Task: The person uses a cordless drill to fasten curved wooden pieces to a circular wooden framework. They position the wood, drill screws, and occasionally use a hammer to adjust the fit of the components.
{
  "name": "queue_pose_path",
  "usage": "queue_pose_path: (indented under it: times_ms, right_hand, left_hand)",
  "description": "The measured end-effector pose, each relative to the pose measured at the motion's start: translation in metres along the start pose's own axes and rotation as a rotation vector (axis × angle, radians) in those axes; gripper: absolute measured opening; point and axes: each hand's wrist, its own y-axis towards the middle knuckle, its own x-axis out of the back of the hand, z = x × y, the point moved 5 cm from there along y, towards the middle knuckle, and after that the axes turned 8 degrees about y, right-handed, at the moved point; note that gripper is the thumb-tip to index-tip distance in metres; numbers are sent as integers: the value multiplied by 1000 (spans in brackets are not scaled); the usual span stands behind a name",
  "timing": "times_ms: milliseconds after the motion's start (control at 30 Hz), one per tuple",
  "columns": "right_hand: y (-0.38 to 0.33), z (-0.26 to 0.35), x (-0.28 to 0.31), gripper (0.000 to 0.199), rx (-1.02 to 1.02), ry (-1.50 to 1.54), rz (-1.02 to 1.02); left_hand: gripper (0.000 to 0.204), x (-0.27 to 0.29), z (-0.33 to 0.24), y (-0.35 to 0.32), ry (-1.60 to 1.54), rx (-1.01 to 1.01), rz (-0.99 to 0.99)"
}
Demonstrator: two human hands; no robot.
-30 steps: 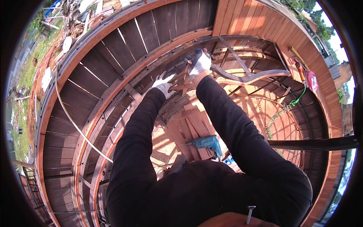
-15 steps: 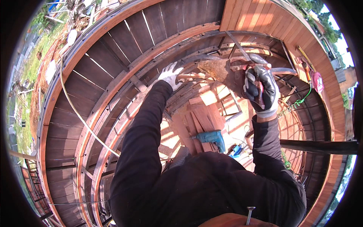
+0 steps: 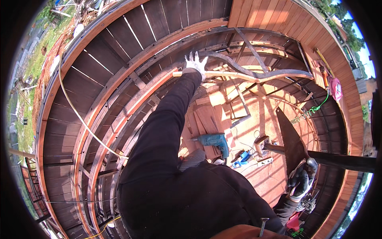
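At the far middle my left hand (image 3: 195, 65), in a pale work glove, is open with its fingers spread. It is at the end of a dark bent metal bar (image 3: 254, 73) and by a curved wooden strip (image 3: 227, 74); whether it touches them I cannot tell. Low on the right, my right hand (image 3: 303, 179), in a dark-palmed glove, is closed round the handle of a handsaw (image 3: 291, 139). The saw's brown, rusty-looking blade points up and away, apart from the wood. My fingers hide most of the handle.
A teal power drill (image 3: 214, 142) lies on boards below me, near a blue tool (image 3: 241, 158) and a power strip (image 3: 265, 161). A dark post (image 3: 338, 160) juts in from the right. Slatted curved walls (image 3: 63, 135) surround me, and a green coiled cord (image 3: 310, 111) hangs at right.
My right hand has drawn the saw away from the wooden strip, down and to the right. My left hand has moved slightly right and farther off, its fingers now spread.
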Motion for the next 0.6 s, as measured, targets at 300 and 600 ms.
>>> queue_pose_path:
  times_ms: [300,600]
  right_hand:
    - [-21,-42,58,32,-246,-215,-325]
    - [-27,-59,74,30,-306,-143,-311]
  left_hand:
    - [92,20,3,-5,-33,52,77]
    - [92,21,2,4,5,49,92]
